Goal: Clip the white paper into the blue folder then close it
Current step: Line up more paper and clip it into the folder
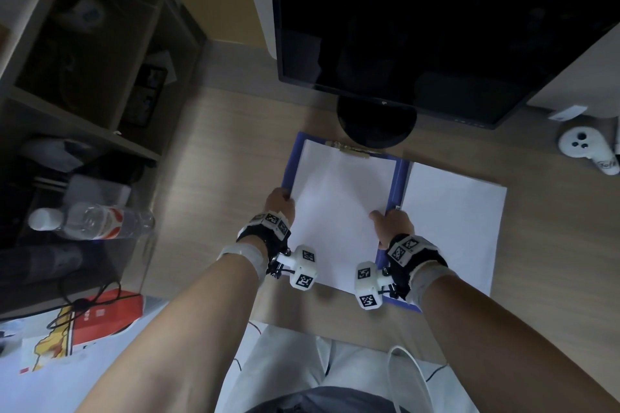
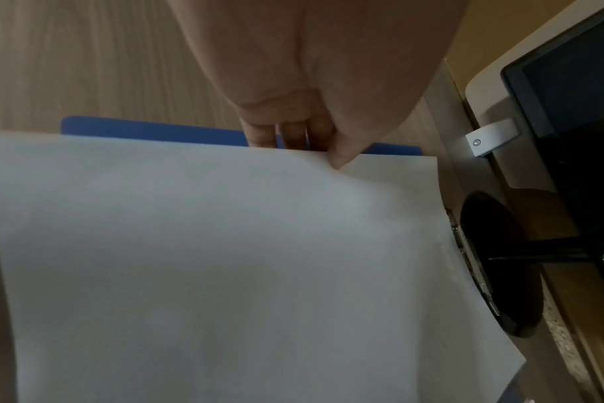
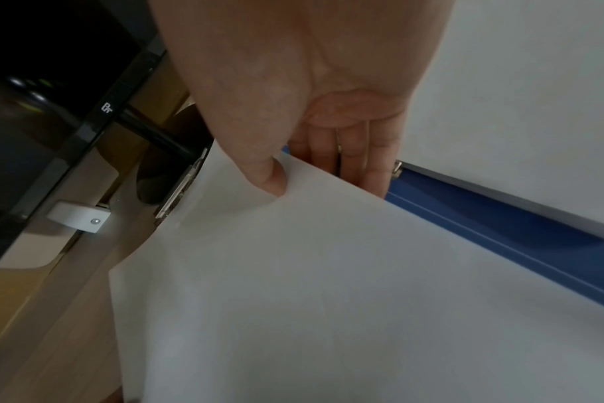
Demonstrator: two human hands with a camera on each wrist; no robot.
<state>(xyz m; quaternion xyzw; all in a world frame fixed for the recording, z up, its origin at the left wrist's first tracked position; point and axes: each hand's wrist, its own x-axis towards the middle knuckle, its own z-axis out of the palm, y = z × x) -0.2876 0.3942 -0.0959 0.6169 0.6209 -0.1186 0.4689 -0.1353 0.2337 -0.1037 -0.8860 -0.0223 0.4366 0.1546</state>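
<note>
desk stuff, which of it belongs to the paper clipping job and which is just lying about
Part of the job:
white paper, held at its side edges by the left hand and right hand
blue folder, open
metal clip

Just lying about:
monitor
water bottle
white controller
red packet

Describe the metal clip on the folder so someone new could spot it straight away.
Find the black monitor's round base. Just in front lies the open blue folder, with the white paper on it. The metal clip is the thin shiny bar across the paper's far edge.
</note>
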